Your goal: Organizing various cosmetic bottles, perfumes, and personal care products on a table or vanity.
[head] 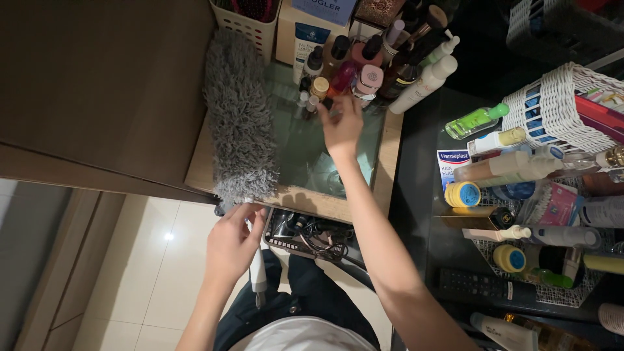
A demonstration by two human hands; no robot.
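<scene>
Head-camera view looked straight down on a small glass-topped table (305, 153) beside a dark wooden cabinet (97, 84). The left hand (233, 244) was closed around the white handle (259, 270) of a fluffy grey duster (240, 117) — its long head lay flat along the left edge of the glass, running from the near edge up toward a white slotted basket (250, 26) at the back. The right hand (341, 123) reached out over the glass with its fingers spread and loose, holding nothing, its fingertips right at the front of a crowded cluster of small bottles (351, 68); whether they actually touched one could not be told.

Below the near edge of the table hung a shallow tray of tangled cables (305, 235). To the right, on a dark surface, stood a white wicker basket (552, 107), a small green-filled bottle (474, 121) lying on its side, a round yellow-lidded tin (463, 194) and a black remote control (484, 285) — well apart from both hands. Pale floor tiles (156, 273) showed at lower left.
</scene>
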